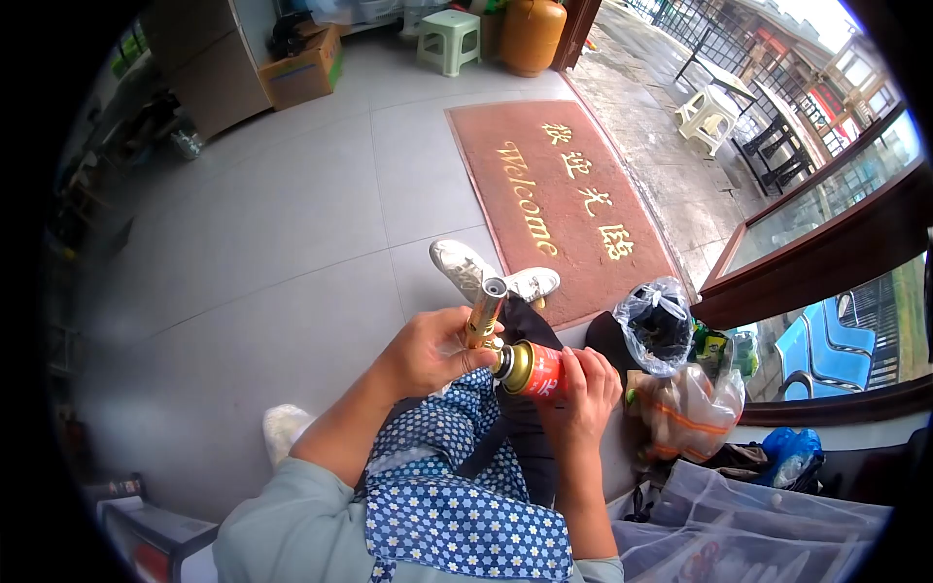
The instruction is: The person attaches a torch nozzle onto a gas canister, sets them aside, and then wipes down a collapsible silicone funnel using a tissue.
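Two hands, close together: left hand clamped on brass torch head, right hand around red canister. I'd keep the joint coaxial, unforced.

Sleeves: plain pale grey-green, forearms bare
Apron: blue, small white flowers, yellow centres
Trousers: dark
Shoes: white, laced

Red-and-gold canister; blue apron, white-and-yellow flowers.

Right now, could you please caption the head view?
Left hand holding a torch head, right hand a red can, over grey tiles.
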Demonstrator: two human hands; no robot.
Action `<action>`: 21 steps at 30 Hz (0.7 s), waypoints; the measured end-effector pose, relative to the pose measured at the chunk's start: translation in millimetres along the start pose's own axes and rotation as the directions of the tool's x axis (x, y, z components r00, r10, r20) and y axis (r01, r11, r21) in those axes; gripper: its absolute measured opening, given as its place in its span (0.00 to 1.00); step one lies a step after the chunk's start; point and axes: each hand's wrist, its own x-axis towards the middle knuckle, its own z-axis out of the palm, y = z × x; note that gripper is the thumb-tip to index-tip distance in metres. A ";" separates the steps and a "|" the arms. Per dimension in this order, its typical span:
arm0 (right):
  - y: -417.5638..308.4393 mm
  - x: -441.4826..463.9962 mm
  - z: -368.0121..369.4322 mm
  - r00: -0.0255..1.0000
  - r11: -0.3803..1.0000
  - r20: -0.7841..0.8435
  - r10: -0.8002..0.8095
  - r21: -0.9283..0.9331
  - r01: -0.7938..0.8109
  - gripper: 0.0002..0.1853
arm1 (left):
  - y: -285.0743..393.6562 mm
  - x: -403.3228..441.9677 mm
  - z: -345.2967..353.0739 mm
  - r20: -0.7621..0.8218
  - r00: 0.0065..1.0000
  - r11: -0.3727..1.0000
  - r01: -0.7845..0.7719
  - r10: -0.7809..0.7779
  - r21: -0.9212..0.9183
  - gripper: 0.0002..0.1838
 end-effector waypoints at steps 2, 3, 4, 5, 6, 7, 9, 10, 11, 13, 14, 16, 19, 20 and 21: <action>7.7 -2.5 21.2 1.000 1.000 -0.025 0.014 -0.008 -0.015 0.36 | -10.5 0.7 -1.1 -0.033 0.995 0.955 -0.076 0.089 0.288 0.18; 8.5 -1.1 31.9 0.999 1.000 -0.035 0.016 0.002 -0.016 0.34 | -17.2 0.3 -2.1 -0.034 0.995 0.954 -0.078 0.092 0.289 0.18; 10.3 -1.3 43.8 0.999 1.000 -0.019 0.026 -0.001 -0.026 0.34 | -23.1 -1.2 -3.6 -0.037 0.994 0.937 -0.086 0.105 0.340 0.16; 12.3 -1.7 56.7 0.999 0.999 -0.003 0.036 -0.001 -0.036 0.34 | -28.9 -2.9 -5.8 -0.039 0.992 0.915 -0.093 0.118 0.392 0.14; 14.5 -0.6 69.8 0.999 0.999 -0.008 0.036 0.008 -0.036 0.34 | -34.7 -4.7 -8.5 -0.041 0.992 0.911 -0.091 0.117 0.402 0.14; 16.4 0.7 83.2 1.000 1.000 0.001 0.023 0.008 -0.023 0.34 | -40.4 -7.1 -11.4 -0.056 0.988 0.882 -0.105 0.147 0.459 0.14; 17.3 -0.7 108.1 1.000 1.000 0.009 0.005 0.021 -0.005 0.35 | -52.3 -12.8 -13.4 -0.076 0.982 0.845 -0.110 0.175 0.523 0.13; 16.6 -1.8 120.2 1.000 0.999 0.008 0.007 0.052 -0.007 0.35 | -58.7 -15.4 -12.1 -0.160 0.975 0.894 -0.068 0.153 0.443 0.14; 15.9 -3.6 131.7 1.000 0.997 0.007 0.008 0.082 -0.009 0.35 | -64.7 -18.4 -11.8 -0.241 0.963 0.935 -0.032 0.124 0.354 0.14; 14.4 -15.3 147.9 0.999 0.994 0.028 0.021 0.103 -0.024 0.33 | -71.1 -23.8 -13.3 -0.243 0.964 0.913 0.002 0.106 0.408 0.15; 14.1 -22.9 154.2 0.998 0.991 0.038 0.042 0.127 -0.047 0.31 | -72.8 -25.0 -11.3 -0.222 0.968 0.891 -0.005 0.118 0.453 0.13; 12.4 -24.5 153.1 0.996 0.986 0.060 0.067 0.146 -0.075 0.28 | -78.0 -26.3 -9.6 -0.195 0.976 0.893 0.000 0.098 0.449 0.14; 17.3 -23.7 148.2 0.998 0.993 0.007 0.063 0.096 -0.063 0.28 | -89.8 -25.7 -5.1 -0.231 0.971 0.949 0.015 0.062 0.315 0.15; 17.6 -22.9 148.1 0.998 0.994 -0.004 0.064 0.089 -0.064 0.28 | -92.1 -25.0 -4.5 -0.231 0.971 0.951 0.015 0.060 0.308 0.15; 17.8 -22.3 148.2 0.998 0.994 -0.014 0.065 0.083 -0.064 0.28 | -91.8 -23.8 -4.5 -0.216 0.972 0.938 -0.013 0.093 0.346 0.16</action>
